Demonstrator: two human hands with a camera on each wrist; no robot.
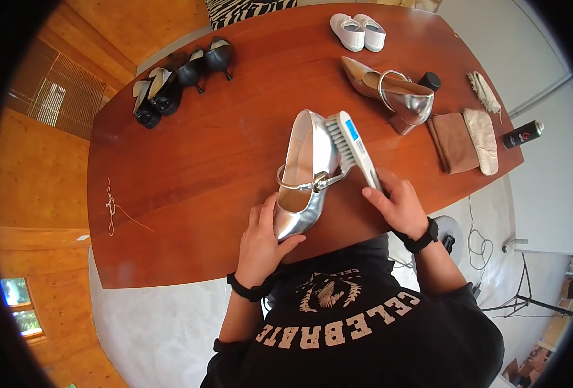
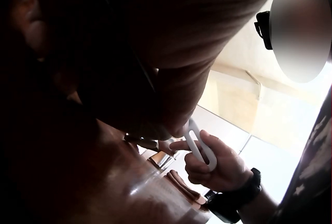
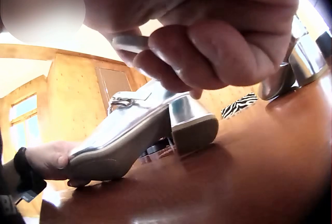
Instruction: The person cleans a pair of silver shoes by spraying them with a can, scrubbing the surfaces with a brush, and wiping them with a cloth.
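The left grip (image 1: 259,236) held the silver shoe (image 1: 306,165) by its toe over the surface (image 1: 189,207), lower fingers partly hidden. The right grip (image 1: 400,204) was curled around the brush (image 1: 359,152); whether its bristles (image 1: 342,146) touched, I could not tell.

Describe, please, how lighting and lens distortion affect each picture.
Head view: black rounded surround, and the scene looks wide-angle bent; left wrist view: deep shadow at left, washed-out brightness behind the right hand; right wrist view: bright highlights on the silver shoe, softer sheen on the table.

Table (image 1: 215,155) passable left of held shoe (image 1: 307,161) (barring string (image 1: 112,206)).
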